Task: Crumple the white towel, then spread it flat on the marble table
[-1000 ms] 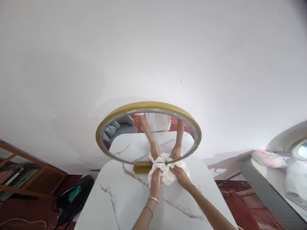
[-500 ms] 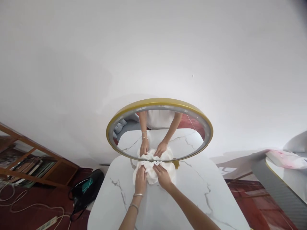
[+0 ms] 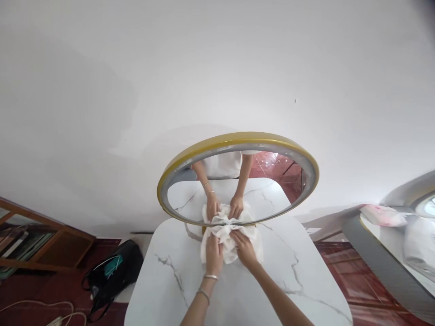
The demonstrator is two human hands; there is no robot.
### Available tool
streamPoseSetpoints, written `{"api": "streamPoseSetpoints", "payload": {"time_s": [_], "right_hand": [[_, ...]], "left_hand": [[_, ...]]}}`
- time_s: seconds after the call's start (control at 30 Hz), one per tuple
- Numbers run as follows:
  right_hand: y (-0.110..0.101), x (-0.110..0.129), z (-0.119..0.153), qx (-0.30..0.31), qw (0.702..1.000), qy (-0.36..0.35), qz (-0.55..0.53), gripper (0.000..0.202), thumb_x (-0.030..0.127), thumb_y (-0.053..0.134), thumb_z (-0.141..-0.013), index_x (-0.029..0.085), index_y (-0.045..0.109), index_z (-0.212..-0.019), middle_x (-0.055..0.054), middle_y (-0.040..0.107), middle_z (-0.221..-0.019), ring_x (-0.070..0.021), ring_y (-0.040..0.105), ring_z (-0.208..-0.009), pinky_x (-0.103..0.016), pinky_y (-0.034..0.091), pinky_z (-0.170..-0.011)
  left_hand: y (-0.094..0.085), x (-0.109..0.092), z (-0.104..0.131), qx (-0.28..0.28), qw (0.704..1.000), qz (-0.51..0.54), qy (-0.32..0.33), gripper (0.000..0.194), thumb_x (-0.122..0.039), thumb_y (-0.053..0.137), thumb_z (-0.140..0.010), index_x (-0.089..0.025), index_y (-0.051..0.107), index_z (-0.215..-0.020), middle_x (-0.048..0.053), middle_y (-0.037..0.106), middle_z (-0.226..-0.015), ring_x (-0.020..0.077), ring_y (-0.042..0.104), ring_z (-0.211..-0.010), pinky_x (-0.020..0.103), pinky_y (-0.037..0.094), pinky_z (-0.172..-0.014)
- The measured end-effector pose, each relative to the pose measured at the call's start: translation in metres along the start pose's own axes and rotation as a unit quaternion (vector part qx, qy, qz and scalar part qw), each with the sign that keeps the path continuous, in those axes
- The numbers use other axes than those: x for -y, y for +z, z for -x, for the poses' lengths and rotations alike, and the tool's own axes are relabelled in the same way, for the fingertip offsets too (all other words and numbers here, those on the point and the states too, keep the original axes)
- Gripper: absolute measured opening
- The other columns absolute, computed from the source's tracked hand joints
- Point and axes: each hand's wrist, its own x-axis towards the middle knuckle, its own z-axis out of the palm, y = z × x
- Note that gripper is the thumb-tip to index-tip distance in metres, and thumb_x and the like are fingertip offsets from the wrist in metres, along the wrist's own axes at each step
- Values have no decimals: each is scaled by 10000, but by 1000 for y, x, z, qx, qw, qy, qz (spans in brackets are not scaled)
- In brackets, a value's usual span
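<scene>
A crumpled white cloth [image 3: 231,254] lies bunched on the table against the bottom rim of an oval-looking mirror [image 3: 241,137] with a gold frame. My left hand [image 3: 214,254], two bracelets on its wrist, is closed on the cloth's left part. On the right part my right hand [image 3: 245,251] presses and grips the cloth, its fingers close to the rim. Part of the gold stand [image 3: 204,230] shows left of the cloth; the rest is covered. Both hands and the cloth are reflected in the glass.
The white marbled table [image 3: 159,290] stands near a pale wall [image 3: 217,68]. A black bag [image 3: 118,271] and cables [image 3: 44,302] are on the red floor to the left, near a wooden shelf [image 3: 64,246]. To the right, a pink-and-white packet [image 3: 384,215] lies on another surface.
Both hands and the cloth have moved right along the mirror's bottom rim. The stand's left side now shows, where its right side showed before. The view has also turned somewhat.
</scene>
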Motion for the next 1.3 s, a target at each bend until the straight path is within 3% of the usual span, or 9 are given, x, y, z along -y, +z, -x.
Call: {"api": "streamPoseSetpoints", "payload": {"time_s": [0.17, 0.3, 0.47, 0.6, 0.73, 0.87, 1.03, 1.2, 1.3], "right_hand": [[-39, -48, 13, 3, 997, 74, -11, 694, 11, 353, -605, 203, 583, -1231, -55, 559, -1312, -218, 416, -1302, -434, 374, -1067], [-57, -63, 15, -14, 993, 114, -40, 663, 16, 349, -597, 185, 596, -1190, -68, 593, -1248, -210, 461, -1254, -430, 369, -1073], [-75, -64, 56, 48, 986, 138, -79, 603, 40, 410, -638, 205, 607, -1184, -72, 575, -1281, -220, 471, -1252, -419, 384, -1065], [-106, -69, 104, 105, 973, 126, -162, 445, 299, 601, -759, 224, 604, -1198, -94, 558, -1311, -267, 497, -1232, -422, 415, -1034], [-142, -92, 124, 20, 966, 186, -181, 336, 459, 496, -851, 198, 645, -1001, -114, 679, -1019, -237, 646, -897, -373, 533, -773], [-160, -116, 107, 12, 971, 188, -145, 376, 432, 604, -751, 203, 600, -1049, -106, 645, -1042, -219, 617, -843, -338, 517, -705], [-154, -132, 65, 84, 965, 209, -134, 194, 330, 508, -820, 198, 628, -743, -51, 654, -764, -184, 606, -740, -302, 480, -732], [-143, -142, 33, 108, 949, 279, -101, 65, 245, 635, -736, 183, 627, -722, -58, 655, -890, -164, 606, -782, -264, 461, -719], [-137, -143, 21, 134, 935, 317, -90, 108, 217, 695, -716, 165, 604, -693, -30, 639, -796, -144, 596, -744, -248, 460, -665]], "left_hand": [[54, -54, 8, 11, 999, -41, 20, 201, -137, 396, -859, -185, 568, -949, 116, 615, -1055, 273, 516, -1147, 472, 433, -958], [67, -80, 5, 49, 995, -81, 24, 175, -120, 432, -829, -178, 566, -925, 120, 595, -1085, 276, 493, -1165, 456, 421, -968], [49, -96, 27, 126, 988, -89, 18, 131, -118, 464, -797, -205, 548, -848, 82, 603, -970, 249, 557, -1014, 394, 461, -850], [25, -105, 53, 209, 976, -52, -15, 90, -144, 508, -772, -215, 535, -820, 49, 593, -900, 224, 566, -928, 363, 459, -810], [4, -110, 52, 232, 972, 10, -37, 98, -288, 565, -791, -213, 546, -852, 51, 589, -962, 212, 566, -954, 362, 466, -861], [-3, -108, 27, 209, 977, -13, -33, 230, -294, 371, -911, -205, 550, -1024, 84, 575, -1098, 199, 554, -1064, 363, 448, -946], [2, -100, -2, 243, 965, -97, -14, 367, -128, 310, -896, -193, 507, -1198, 93, 520, -1292, 186, 472, -1211, 370, 372, -1041], [2, -96, -15, 270, 954, -131, -15, 249, -78, 477, -804, -202, 619, -968, 56, 632, -1017, 203, 551, -1021, 346, 442, -908], [-1, -96, -16, 261, 954, -149, -19, 124, -114, 519, -795, -191, 613, -812, 63, 599, -994, 219, 526, -1036, 362, 423, -915]]}}
